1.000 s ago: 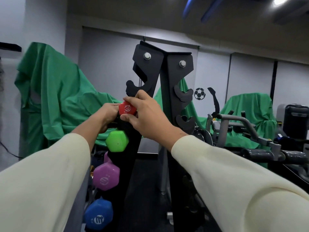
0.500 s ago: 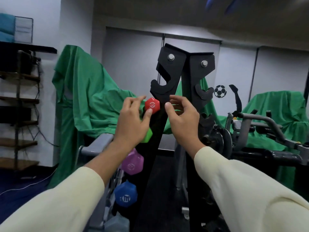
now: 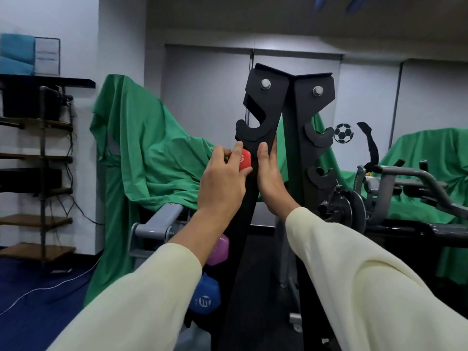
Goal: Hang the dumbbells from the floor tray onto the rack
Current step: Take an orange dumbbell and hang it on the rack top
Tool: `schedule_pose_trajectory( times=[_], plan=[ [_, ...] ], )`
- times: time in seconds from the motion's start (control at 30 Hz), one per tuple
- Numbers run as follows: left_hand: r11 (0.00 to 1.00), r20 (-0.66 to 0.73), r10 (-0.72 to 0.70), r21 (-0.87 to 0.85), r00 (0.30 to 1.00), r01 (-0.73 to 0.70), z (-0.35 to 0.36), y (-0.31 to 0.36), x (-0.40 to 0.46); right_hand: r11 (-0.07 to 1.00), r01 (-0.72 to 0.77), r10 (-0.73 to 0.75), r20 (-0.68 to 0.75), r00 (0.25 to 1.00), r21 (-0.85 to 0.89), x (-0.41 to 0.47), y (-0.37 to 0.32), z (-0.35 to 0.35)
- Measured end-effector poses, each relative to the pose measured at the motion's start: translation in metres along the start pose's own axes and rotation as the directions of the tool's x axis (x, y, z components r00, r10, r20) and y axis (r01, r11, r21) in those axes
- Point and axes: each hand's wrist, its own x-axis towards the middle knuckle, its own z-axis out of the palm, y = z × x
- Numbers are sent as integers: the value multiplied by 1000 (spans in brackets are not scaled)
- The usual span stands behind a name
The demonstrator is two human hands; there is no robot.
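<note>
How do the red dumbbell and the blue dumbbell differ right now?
The red dumbbell sits high on the rack, the blue dumbbell far lower. The left hand holds the red one; nothing touches the blue one. The blue head looks bigger, though it is nearer the camera. Both have hexagonal heads with a white logo.

White circular logo on blue hexagonal dumbbell head [image 3: 204,297], partial white logo on red hexagonal dumbbell head [image 3: 244,160], lettering unreadable

Long cream sleeves [image 3: 141,300], bare hands
</note>
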Motion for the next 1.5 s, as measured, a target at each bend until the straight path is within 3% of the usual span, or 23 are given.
schedule_pose_trajectory(
  times=[0.13,0.23,0.53,0.63,0.67,0.7,0.77,0.8,0.83,0.93,1.07,1.27,1.43,1.5],
  plan=[
    [986,63,164,18,984,-166,-4,-16,11,1000,19,-18,-29,999,10,5,5,3],
    [978,78,204,16,976,-206,-8,-19,12,998,52,-51,-34,998,19,9,9,4],
    [993,39,112,-28,993,-111,-6,-12,9,996,50,-52,33,998,68,4,4,-2],
    [984,40,17,-178,999,-9,-8,-20,17,993,-25,14,93,996,118,3,6,-7],
    [950,67,-62,-302,996,79,-11,-24,21,986,-78,61,113,992,150,3,6,-8],
    [855,143,-169,-472,975,217,-15,-27,26,973,-139,115,134,984,182,3,8,-10],
    [465,426,-327,-705,844,536,-21,-35,38,947,-236,204,161,966,219,3,7,-13],
    [302,566,-322,-698,759,649,-21,-44,42,938,-262,230,158,960,227,3,6,-15],
    [228,664,-275,-657,695,718,-22,-50,46,937,-268,240,145,960,225,3,5,-17],
    [241,790,-109,-568,604,787,-12,-59,50,969,-206,189,126,974,139,3,2,-19],
    [217,799,45,-593,599,775,6,-56,45,989,-111,94,158,983,100,3,-3,-14],
    [127,782,50,-622,621,773,13,-62,37,983,-135,117,138,984,128,3,-4,-12],
    [-48,758,41,-650,651,759,25,-63,25,963,-192,161,164,973,190,-2,-13,-15],
    [-71,747,33,-661,665,747,29,-62,24,946,-238,198,189,962,221,-1,-12,-20]
  ],
)
